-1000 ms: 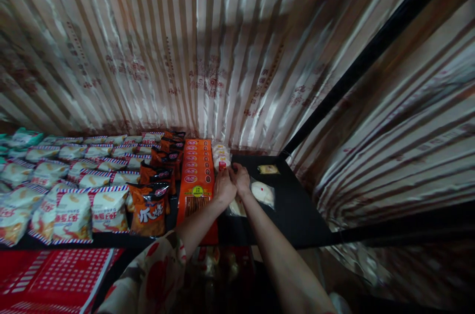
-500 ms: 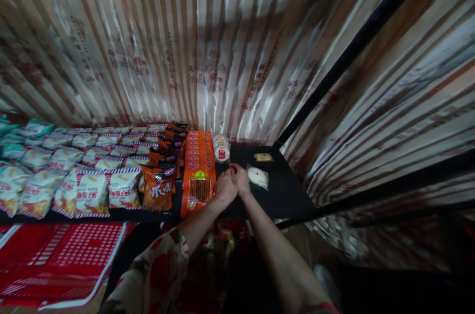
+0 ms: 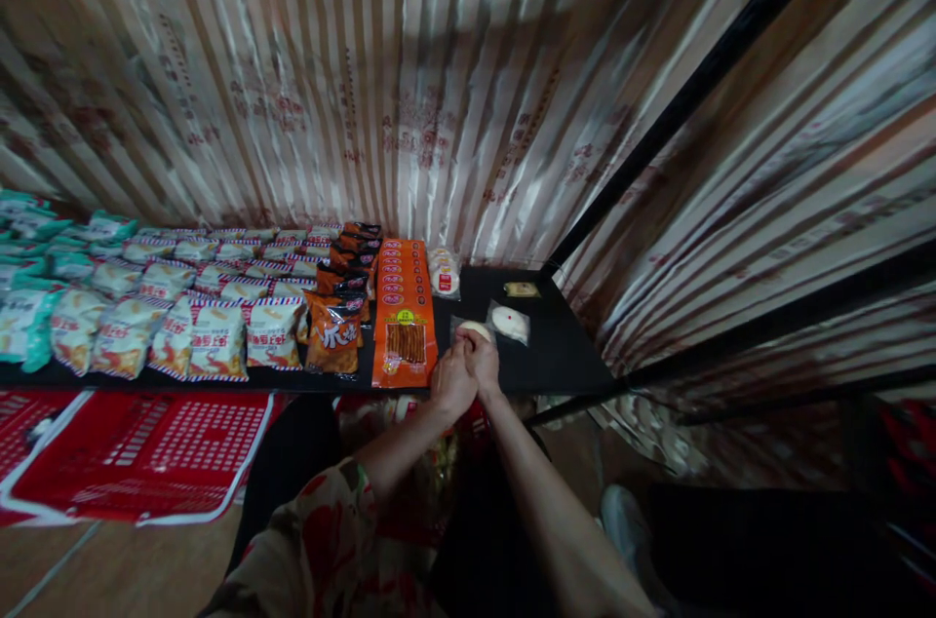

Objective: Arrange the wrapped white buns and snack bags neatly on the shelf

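My left hand (image 3: 453, 380) and my right hand (image 3: 483, 363) meet over the front part of a black shelf, with curled fingers pressed close together. Just beyond the fingertips lies a round pale cake in a clear wrapper (image 3: 477, 330), its near edge covered by my right fingers. Whether anything is pinched between the hands is hidden. Touching or close beside that packet on the right is a second white round cake with a red dot (image 3: 510, 323), also wrapped. Left of my hands stands a long orange snack pack (image 3: 404, 306) with brown sticks showing through its window.
Behind the orange pack sits a stack of wrapped white cakes (image 3: 445, 275). A small yellowish packet (image 3: 522, 289) lies farther back on the black shelf (image 3: 566, 345). Orange bags (image 3: 332, 333) and white chip bags (image 3: 217, 337) fill the left. Red baskets (image 3: 172, 447) are below; a striped curtain hangs behind.
My hands have drawn back slightly toward the shelf's front edge, uncovering the round cake packet beyond them. The view has tilted down, so the shelf appears higher.
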Tool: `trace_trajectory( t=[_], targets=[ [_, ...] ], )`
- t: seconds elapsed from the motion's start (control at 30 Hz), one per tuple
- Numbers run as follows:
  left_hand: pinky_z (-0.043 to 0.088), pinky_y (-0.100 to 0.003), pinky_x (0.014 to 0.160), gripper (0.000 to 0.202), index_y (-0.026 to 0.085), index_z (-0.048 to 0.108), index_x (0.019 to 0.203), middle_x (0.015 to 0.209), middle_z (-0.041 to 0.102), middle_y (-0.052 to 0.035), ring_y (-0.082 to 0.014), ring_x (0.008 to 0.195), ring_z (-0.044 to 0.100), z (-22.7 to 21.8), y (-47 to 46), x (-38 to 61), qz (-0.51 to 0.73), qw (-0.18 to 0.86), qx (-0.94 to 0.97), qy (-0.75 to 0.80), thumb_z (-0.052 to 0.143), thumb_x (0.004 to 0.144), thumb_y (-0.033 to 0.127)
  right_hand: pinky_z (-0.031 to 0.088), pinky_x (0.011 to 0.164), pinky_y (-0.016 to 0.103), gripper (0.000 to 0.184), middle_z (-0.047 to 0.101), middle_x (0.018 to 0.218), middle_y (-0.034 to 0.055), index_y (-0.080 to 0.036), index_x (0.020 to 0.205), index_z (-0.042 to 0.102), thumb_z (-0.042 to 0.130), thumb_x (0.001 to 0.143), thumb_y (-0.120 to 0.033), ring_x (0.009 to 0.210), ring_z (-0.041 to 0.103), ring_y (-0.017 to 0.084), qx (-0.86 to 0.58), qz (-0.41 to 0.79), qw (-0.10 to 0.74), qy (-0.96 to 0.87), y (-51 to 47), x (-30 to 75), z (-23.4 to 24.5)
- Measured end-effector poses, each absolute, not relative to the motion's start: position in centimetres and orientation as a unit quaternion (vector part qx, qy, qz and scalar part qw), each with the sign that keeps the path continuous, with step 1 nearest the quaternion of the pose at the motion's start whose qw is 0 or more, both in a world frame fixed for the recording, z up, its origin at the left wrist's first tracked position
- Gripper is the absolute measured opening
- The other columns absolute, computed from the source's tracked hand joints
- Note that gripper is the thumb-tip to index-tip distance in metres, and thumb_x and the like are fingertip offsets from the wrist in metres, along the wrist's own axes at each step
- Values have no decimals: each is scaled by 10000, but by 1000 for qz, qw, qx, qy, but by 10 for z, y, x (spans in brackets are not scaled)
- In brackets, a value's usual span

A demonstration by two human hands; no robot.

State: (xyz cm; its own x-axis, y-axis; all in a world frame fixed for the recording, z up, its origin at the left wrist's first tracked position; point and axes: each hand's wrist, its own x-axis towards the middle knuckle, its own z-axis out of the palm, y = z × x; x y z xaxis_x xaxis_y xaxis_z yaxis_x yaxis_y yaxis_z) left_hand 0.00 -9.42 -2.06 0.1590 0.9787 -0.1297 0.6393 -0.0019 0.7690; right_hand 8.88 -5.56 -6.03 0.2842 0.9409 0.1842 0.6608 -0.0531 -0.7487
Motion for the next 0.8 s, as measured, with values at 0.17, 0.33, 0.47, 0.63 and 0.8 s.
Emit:
trace_trajectory(
  t=[0.17, 0.33, 0.47, 0.63, 0.8],
  targets=[
    [402, -293, 991, 428, 123, 451, 1291, 1227, 577, -130, -199, 1143, 540, -19, -125, -8, 252, 359, 682, 586, 372, 871, 137, 502, 758, 285, 302, 723, 880, 56, -198, 873, 699, 423, 766, -258, 771, 649, 172, -680, 198, 441, -552, -83, 84, -73],
    [434, -305, 968, 468, 158, 430, 1305, 1213, 573, -118, -198, 1107, 557, -42, -154, -15, 277, 363, 700, 550, 399, 839, 134, 503, 780, 324, 310, 703, 896, 83, -173, 904, 677, 415, 771, -272, 808, 644, 189, -655, 176, 498, -541, -119, 77, -86],
    [395, -313, 1015, 489, 110, 420, 1316, 1242, 550, -144, -201, 1153, 522, -74, -178, -20, 284, 362, 723, 516, 387, 828, 124, 500, 779, 330, 287, 692, 876, 85, -175, 872, 671, 414, 790, -274, 820, 633, 191, -658, 162, 513, -527, -152, 69, -103],
    [394, -289, 1000, 411, 162, 486, 1252, 1181, 594, -105, -172, 1111, 543, -102, -194, -29, 228, 393, 700, 551, 341, 868, 143, 506, 789, 329, 288, 702, 850, 70, -196, 829, 681, 407, 760, -254, 804, 640, 190, -683, 204, 471, -520, -174, 57, -133],
    [393, -263, 982, 370, 166, 541, 1174, 1174, 609, -103, -162, 1108, 551, -108, -195, -45, 178, 411, 667, 595, 364, 855, 102, 486, 874, 332, 273, 719, 880, 62, -227, 774, 702, 433, 734, -205, 876, 654, 199, -725, 287, 365, -509, -174, 45, -155]
  ],
)
